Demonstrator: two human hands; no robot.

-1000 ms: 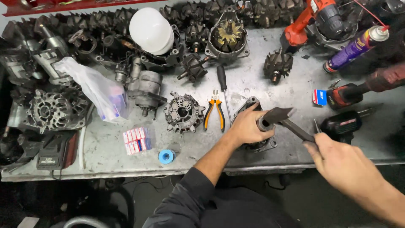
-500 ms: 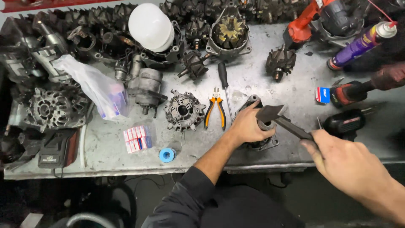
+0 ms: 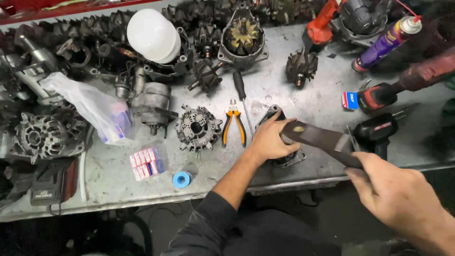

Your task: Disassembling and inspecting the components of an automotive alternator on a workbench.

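My left hand (image 3: 269, 140) grips a dark metal motor part (image 3: 284, 156) that sits near the front edge of the grey workbench (image 3: 118, 189). My right hand (image 3: 395, 187) holds the handle of a hammer (image 3: 322, 138), whose dark head rests right over the part, next to my left fingers. Much of the part is hidden under my left hand and the hammer head.
Orange-handled pliers (image 3: 234, 122) and a screwdriver (image 3: 241, 92) lie left of my left hand, beside a round alternator housing (image 3: 197, 128). A blue tape roll (image 3: 182, 179), small boxes (image 3: 147, 162), a plastic bag (image 3: 97, 111), a white dome (image 3: 152, 35), a spray can (image 3: 386, 42) and power tools (image 3: 379, 130) crowd the bench.
The hammer head has come down and moved left onto the part under my left hand. My left hand has stayed on the part.
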